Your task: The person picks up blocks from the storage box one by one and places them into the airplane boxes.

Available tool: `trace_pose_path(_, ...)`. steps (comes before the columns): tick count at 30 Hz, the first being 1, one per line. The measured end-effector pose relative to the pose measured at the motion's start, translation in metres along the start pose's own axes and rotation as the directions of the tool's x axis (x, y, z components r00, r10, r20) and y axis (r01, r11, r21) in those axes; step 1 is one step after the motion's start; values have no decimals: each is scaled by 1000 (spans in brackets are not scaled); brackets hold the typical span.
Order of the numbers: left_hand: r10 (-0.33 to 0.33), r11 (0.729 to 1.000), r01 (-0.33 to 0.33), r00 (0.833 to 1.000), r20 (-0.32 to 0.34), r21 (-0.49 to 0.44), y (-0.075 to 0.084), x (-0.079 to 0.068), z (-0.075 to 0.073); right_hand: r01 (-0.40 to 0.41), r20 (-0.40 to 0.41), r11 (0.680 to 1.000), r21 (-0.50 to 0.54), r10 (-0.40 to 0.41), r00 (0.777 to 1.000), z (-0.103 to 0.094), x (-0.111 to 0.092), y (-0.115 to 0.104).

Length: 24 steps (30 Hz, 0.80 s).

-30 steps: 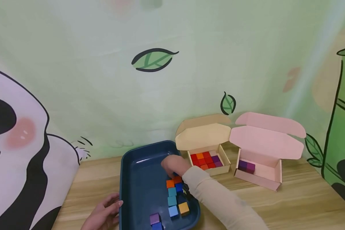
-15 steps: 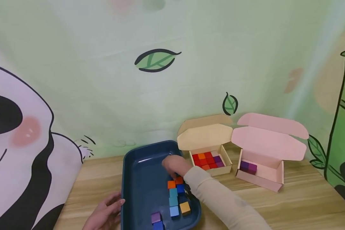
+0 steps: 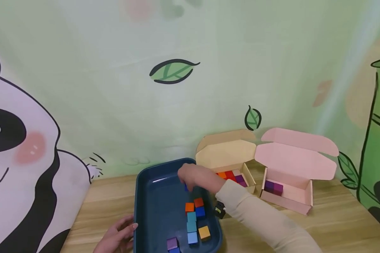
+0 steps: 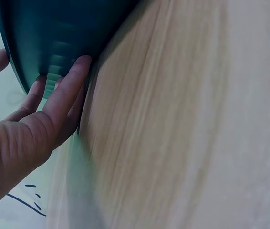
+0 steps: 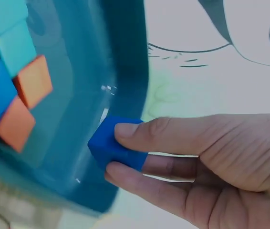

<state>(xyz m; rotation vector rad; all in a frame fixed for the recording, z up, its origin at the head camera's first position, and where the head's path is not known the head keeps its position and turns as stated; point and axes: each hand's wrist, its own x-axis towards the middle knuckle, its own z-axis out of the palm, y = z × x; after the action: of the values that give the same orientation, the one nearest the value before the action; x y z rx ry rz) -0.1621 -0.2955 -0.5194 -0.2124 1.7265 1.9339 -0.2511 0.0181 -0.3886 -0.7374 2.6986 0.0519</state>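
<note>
My right hand pinches a blue cube between thumb and fingers, raised over the far right part of the dark blue tray. Most of that cube is hidden by the hand in the head view. Below it in the tray sit an orange cube, a red-orange cube, another blue cube, teal cubes, a light blue cube and a yellow cube. My left hand touches the tray's outer left wall with extended fingertips.
A cream box with red, orange and purple cubes stands open right of the tray. Beside it is an open pink box holding purple cubes. A purple cube lies near the tray's front. A printed cloth hangs behind the wooden table.
My right hand has lifted away from the cubes in the tray with a blue cube in its fingers. My left hand stays at the tray's side. The head view has shifted slightly.
</note>
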Motion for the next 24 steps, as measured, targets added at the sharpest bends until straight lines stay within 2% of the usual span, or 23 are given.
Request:
trace_pose_path(6,-20,1000,20,1000,17,-17,1,0,-1,49,-43,996,-73,-52,998,-15,-21,18)
trace_pose_path(19,-33,999,33,999,-12,20,4,0,1,50,-147,999,-1,-49,988,-13,-53,54)
trace_pose_path(24,-23,1000,23,1000,-7,12,4,-1,0,38,-152,999,-25,-42,988,-12,-65,68)
